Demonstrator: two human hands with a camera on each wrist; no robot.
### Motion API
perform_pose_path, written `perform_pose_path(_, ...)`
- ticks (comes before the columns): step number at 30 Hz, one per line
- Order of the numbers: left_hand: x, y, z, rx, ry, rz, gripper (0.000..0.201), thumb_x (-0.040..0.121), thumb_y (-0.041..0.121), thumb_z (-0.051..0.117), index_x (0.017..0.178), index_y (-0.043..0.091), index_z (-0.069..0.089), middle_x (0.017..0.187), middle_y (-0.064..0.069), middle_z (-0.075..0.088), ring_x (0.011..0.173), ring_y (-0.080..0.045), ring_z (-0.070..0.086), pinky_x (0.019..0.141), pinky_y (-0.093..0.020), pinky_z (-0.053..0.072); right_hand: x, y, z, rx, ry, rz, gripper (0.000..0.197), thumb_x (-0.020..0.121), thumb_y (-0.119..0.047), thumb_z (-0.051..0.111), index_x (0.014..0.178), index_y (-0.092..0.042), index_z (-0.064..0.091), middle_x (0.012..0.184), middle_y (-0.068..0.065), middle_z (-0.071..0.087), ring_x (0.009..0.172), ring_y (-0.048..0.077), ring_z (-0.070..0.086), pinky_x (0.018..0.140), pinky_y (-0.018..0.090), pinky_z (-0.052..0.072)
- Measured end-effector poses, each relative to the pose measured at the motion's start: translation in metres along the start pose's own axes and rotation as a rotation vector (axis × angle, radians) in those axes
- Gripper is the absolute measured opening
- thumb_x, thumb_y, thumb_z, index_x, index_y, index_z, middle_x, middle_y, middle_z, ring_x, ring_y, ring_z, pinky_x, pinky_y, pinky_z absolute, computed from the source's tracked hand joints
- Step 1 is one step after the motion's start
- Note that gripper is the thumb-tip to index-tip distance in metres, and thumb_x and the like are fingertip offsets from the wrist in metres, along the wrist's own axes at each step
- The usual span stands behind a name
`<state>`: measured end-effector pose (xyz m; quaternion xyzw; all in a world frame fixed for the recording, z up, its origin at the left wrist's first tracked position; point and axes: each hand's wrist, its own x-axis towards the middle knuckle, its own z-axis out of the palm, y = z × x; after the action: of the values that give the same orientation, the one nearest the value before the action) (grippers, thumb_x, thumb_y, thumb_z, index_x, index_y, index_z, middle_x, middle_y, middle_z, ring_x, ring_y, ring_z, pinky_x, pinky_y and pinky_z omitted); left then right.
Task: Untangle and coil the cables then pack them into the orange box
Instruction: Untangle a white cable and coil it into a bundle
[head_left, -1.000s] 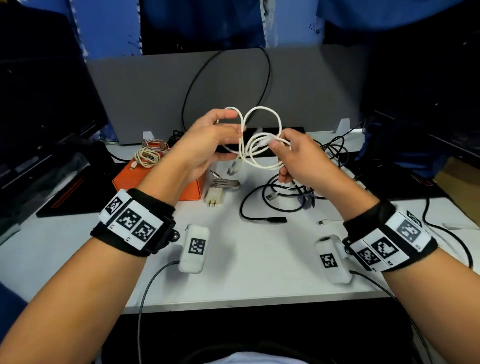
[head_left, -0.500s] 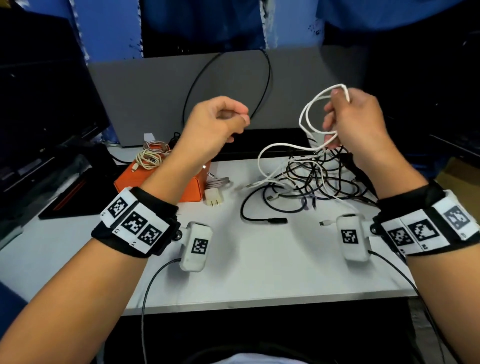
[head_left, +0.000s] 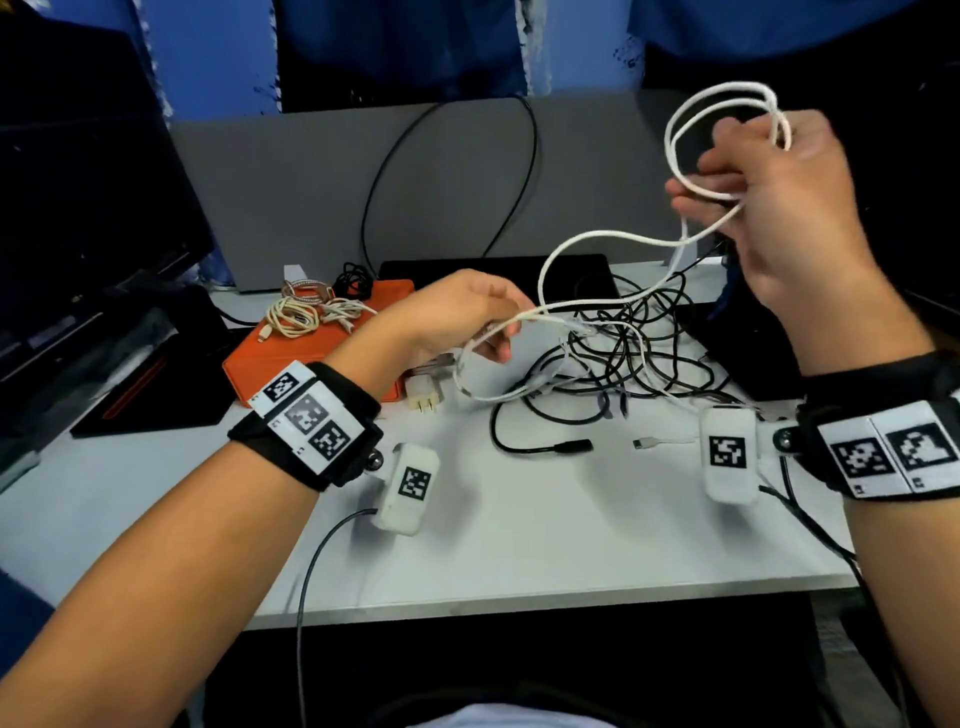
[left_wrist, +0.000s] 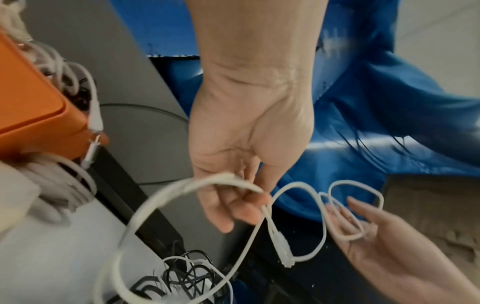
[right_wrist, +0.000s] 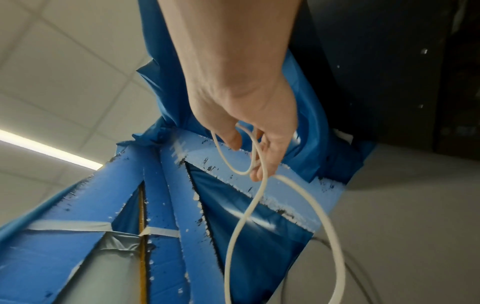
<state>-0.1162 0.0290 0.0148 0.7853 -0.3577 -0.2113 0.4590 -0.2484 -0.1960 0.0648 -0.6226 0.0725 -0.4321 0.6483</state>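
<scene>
A white cable (head_left: 597, 240) runs between both hands above the table. My right hand (head_left: 748, 176) is raised at the upper right and grips its coiled loops (head_left: 722, 104); the right wrist view shows the cable (right_wrist: 262, 156) threaded through those fingers. My left hand (head_left: 483, 322) is low near the orange box (head_left: 270, 358) and pinches the cable's loose part, whose plug end (left_wrist: 283, 246) hangs below the fingers (left_wrist: 244, 207). A tangle of black and white cables (head_left: 623, 353) lies on the white table (head_left: 519, 545). Coiled cream cables (head_left: 301, 312) rest on the box.
A white wall plug (head_left: 423, 395) lies by the box's right side. A loose black cable end (head_left: 566, 447) and a small white connector (head_left: 654, 442) lie in front of the tangle. A grey panel (head_left: 311, 182) stands behind; dark equipment (head_left: 78, 260) is at the left.
My right hand rose and moved right with the coiled white cable. My left hand let go, dropped toward the table by the orange box and took the trailing part of the cable.
</scene>
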Motion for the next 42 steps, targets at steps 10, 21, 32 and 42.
perform_pose_path(10,-0.005,0.016,-0.005,-0.093,0.401,0.207,0.011,0.103,0.013,0.056,0.104,0.004,0.064,0.082,-0.01,0.071,0.046,-0.018,0.057,0.045,-0.027,0.049,0.0,-0.004,-0.023,-1.053,-0.517,0.076,0.157,0.038,-0.085,0.083,0.16,-0.046,-0.007,0.172,-0.01,-0.009,0.159,0.015,-0.005,0.129,0.049,0.005)
perform_pose_path(21,-0.019,0.042,-0.008,0.052,0.408,0.379,0.014,0.102,0.014,0.059,0.105,0.002,0.065,0.074,-0.01,0.072,0.04,-0.018,0.051,0.041,-0.026,0.042,-0.042,0.01,0.032,-0.946,-0.654,-0.246,0.019,0.102,-0.044,0.059,0.103,-0.029,0.071,0.07,-0.005,0.066,0.066,0.01,0.065,0.071,0.039,0.056)
perform_pose_path(32,-0.024,0.018,-0.073,-0.235,0.948,0.129,0.02,0.105,0.009,0.04,0.111,0.016,0.057,0.074,0.003,0.054,0.043,-0.007,0.044,0.043,-0.025,0.046,0.008,0.015,-0.031,-1.3,-0.22,-0.022,0.024,0.098,-0.039,0.058,0.093,-0.019,0.071,0.093,0.014,0.072,0.096,0.038,0.064,0.088,0.045,0.053)
perform_pose_path(42,-0.025,0.051,-0.025,-0.545,0.604,0.386,0.022,0.107,0.006,0.038,0.108,0.009,0.059,0.07,0.002,0.047,0.047,-0.009,0.027,0.041,-0.024,0.022,-0.055,0.003,0.048,-0.963,-0.506,-0.332,0.045,0.102,-0.013,0.045,0.146,-0.015,0.054,0.141,0.006,0.058,0.132,0.025,0.054,0.114,0.04,0.039)
